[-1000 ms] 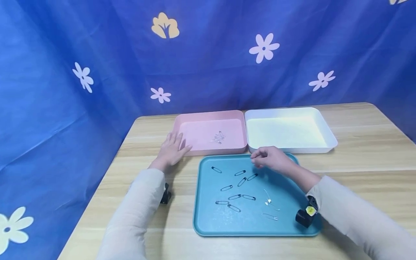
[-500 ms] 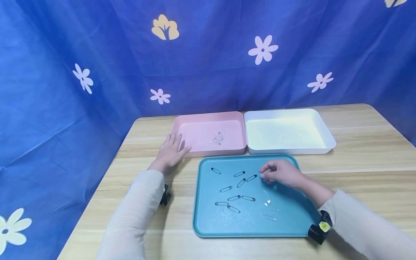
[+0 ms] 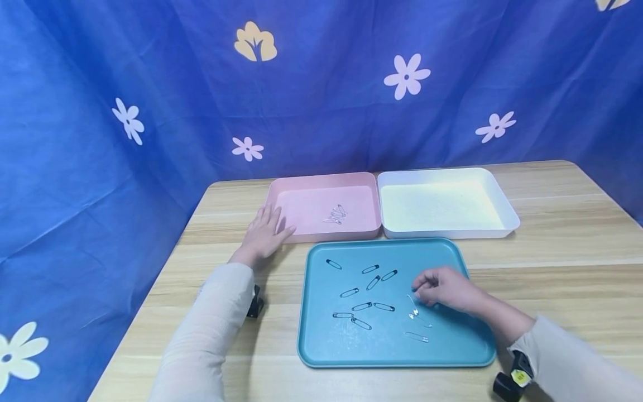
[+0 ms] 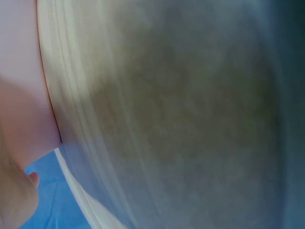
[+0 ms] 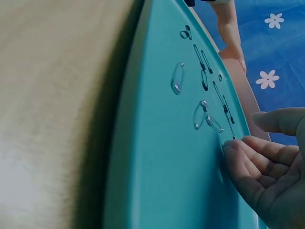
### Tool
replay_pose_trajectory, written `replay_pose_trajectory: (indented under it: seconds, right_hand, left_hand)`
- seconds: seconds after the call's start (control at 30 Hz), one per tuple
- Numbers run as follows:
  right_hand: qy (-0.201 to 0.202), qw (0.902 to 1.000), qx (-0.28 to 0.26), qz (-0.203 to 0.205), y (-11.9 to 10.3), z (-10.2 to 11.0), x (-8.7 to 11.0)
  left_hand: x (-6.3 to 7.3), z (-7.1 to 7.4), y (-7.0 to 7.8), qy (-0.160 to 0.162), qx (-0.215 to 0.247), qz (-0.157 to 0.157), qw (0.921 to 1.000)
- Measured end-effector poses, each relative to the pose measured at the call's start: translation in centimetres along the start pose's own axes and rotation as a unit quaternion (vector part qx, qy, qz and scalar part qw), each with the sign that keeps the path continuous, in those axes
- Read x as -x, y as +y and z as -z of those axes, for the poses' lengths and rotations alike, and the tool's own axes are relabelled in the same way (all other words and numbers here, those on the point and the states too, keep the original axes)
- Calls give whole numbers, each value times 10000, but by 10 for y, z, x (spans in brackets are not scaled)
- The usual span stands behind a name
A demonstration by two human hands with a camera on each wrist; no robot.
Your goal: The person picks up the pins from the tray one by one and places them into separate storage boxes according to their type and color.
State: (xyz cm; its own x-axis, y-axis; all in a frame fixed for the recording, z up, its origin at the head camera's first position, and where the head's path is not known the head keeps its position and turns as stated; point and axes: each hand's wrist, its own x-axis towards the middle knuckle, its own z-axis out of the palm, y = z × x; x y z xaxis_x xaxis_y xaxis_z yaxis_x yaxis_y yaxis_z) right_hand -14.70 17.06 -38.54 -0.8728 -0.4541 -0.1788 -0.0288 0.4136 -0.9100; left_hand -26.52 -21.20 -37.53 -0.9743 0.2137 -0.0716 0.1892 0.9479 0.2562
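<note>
My left hand [image 3: 262,234] rests on the left front corner of the pink tray [image 3: 306,204], its fingers straight and spread. A small heap of silver safety pins [image 3: 335,215] lies inside that tray. Over the right part of the teal tray [image 3: 361,355] hovers my right hand [image 3: 447,287], fingers loosely bent, with no pin seen in its grasp. Closest to its fingertips are a few silver safety pins [image 3: 417,336]. Several black safety pins [image 3: 384,307] lie scattered farther left. The right wrist view shows the right hand [image 5: 271,167] beside the pins, thumb and fingers apart.
A white tray [image 3: 442,206] stands right of the pink one, behind the teal tray. All sit on a wooden table [image 3: 562,223]. A blue flowered cloth [image 3: 321,100] hangs behind. The left wrist view is mostly blurred sleeve.
My right hand has moved back toward me and slightly right, from the teal tray's far edge to beside the silver safety pins. The left hand has stayed put.
</note>
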Motion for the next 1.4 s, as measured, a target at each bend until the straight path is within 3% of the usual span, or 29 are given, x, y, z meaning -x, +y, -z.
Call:
replay_pose_trajectory:
  seconds: [0.17, 0.33, 0.53, 0.67, 1.0, 1.4]
  right_hand:
    - [-45, 9999, 123, -35, 2, -3, 4]
    - [-15, 9983, 589, -15, -1, -6, 7]
    - [271, 9864, 1619, -56, -4, -15, 7]
    - [462, 9790, 1969, -247, -6, -21, 5]
    - [629, 9693, 2350, -369, -14, -28, 2]
    - [641, 9718, 2256, -266, -10, -27, 0]
  left_hand:
    - [0, 1, 1, -25, -38, -11, 10000]
    - [0, 1, 1, -65, -56, 16, 10000]
    - [-2, 0, 0, -83, -89, 26, 9999]
    - [-2, -1, 0, -71, -88, 26, 9999]
    - [-2, 1, 1, -83, -45, 31, 10000]
    - [-1, 0, 0, -16, -157, -26, 9999]
